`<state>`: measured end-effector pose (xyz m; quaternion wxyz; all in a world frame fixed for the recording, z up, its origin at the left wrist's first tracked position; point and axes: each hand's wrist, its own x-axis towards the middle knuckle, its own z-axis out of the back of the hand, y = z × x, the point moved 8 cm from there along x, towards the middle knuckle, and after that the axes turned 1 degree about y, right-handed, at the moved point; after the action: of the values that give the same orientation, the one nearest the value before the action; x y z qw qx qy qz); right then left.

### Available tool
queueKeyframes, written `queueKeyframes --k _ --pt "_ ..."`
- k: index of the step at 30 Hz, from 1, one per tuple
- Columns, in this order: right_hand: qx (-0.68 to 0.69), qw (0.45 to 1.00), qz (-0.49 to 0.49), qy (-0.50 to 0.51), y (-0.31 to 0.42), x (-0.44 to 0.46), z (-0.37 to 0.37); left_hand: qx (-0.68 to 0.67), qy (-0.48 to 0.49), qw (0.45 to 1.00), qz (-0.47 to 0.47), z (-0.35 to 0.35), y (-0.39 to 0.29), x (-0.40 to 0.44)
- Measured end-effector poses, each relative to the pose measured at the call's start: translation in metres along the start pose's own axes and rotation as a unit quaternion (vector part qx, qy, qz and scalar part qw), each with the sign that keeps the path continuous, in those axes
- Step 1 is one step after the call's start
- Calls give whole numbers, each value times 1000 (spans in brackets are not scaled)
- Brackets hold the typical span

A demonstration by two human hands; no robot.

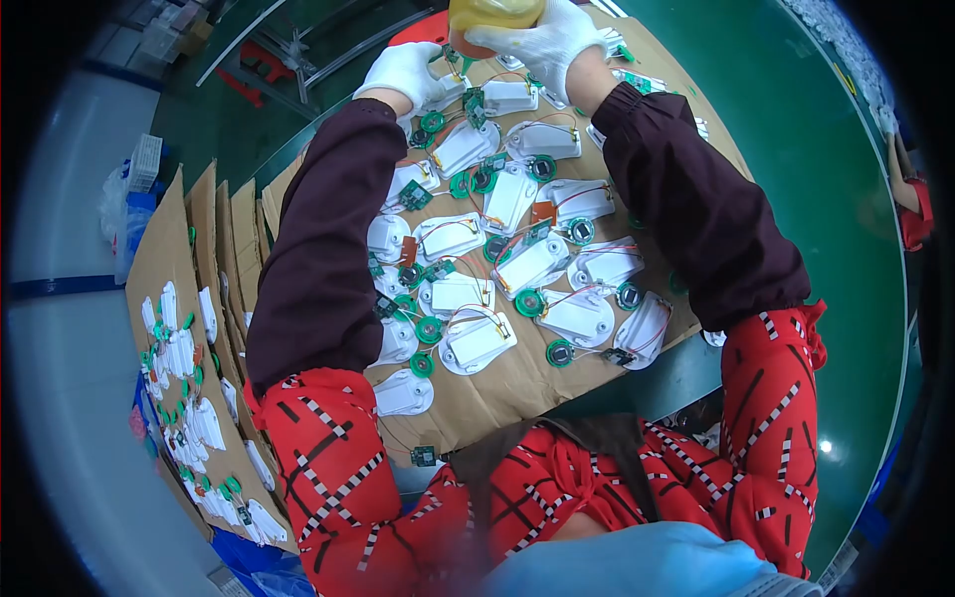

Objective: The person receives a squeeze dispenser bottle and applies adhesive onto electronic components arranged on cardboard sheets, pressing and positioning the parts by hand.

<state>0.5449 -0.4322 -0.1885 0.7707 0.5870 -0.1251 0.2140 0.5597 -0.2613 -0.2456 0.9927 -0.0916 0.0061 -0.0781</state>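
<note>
My right hand [547,45], in a white glove, is wrapped round a squeeze bottle [494,14] of yellowish liquid at the top of the view. The bottle's upper part is cut off by the frame edge, and its lower end points down at the parts. To its left, my left hand [403,78], also gloved, has thumb and forefinger apart beside a white plastic housing [453,90]. Whether it touches that housing is hard to make out. Below both hands, several white housings [477,338] with green discs [529,302], small circuit boards and thin wires lie on a cardboard sheet [537,393].
On the left, more cardboard sheets [164,254] stand on edge, with similar parts on the outer one. A red stool [257,72] and metal frame are beyond the table. Another person's arm [903,189] shows at the far right. Green floor [836,249] lies right of the cardboard.
</note>
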Motion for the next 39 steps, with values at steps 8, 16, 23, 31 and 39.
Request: queueKeyframes --k 8,16,23,31,39 --pt "33 998 51 -17 29 -6 28 20 -3 1000 -8 6 -7 -3" --pt "191 979 -7 -74 56 -24 116 60 -64 995 -54 13 -18 -7" --pt "222 970 17 -97 27 -10 143 97 62 993 -17 24 -7 -1" --pt "169 981 -13 -93 16 -11 140 51 -20 994 -95 8 -85 47" --pt "160 982 19 -102 14 -11 163 125 41 991 -19 -16 -103 59"
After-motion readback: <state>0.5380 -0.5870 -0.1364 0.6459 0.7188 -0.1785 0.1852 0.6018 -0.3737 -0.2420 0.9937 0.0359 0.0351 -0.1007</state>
